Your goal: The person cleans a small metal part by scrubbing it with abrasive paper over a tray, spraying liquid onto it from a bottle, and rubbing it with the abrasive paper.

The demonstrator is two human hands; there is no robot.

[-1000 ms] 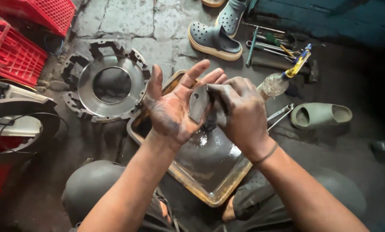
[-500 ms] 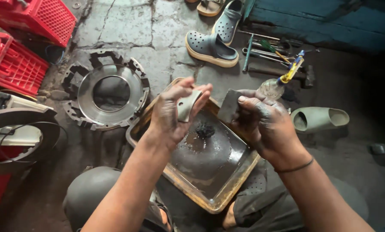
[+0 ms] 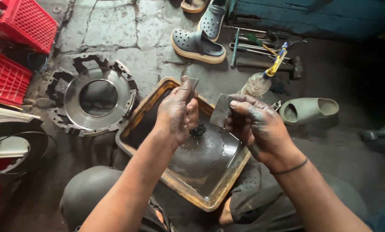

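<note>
Since half a second ago: pulled slightly further apart. Left hand [image 3: 175, 114] clenched around narrow grey metal piece [image 3: 193, 85], pinched under thumb, over far edge of rusty rectangular metal tray [image 3: 181, 189]. Right hand [image 3: 257, 124] grasping flat dark grey metal plate [image 3: 221, 110] at fingertips, over tray's right edge.

Both forearms are bare, with no sleeves showing. The left hand [image 3: 175, 114] and right hand [image 3: 259, 126] are smeared with dark grease, thickest on the fingers [image 3: 244, 112] and knuckles. A thin dark band [image 3: 290, 168] circles the right wrist. Grey trousers [image 3: 89, 193] cover the knees at six o'clock.
</note>
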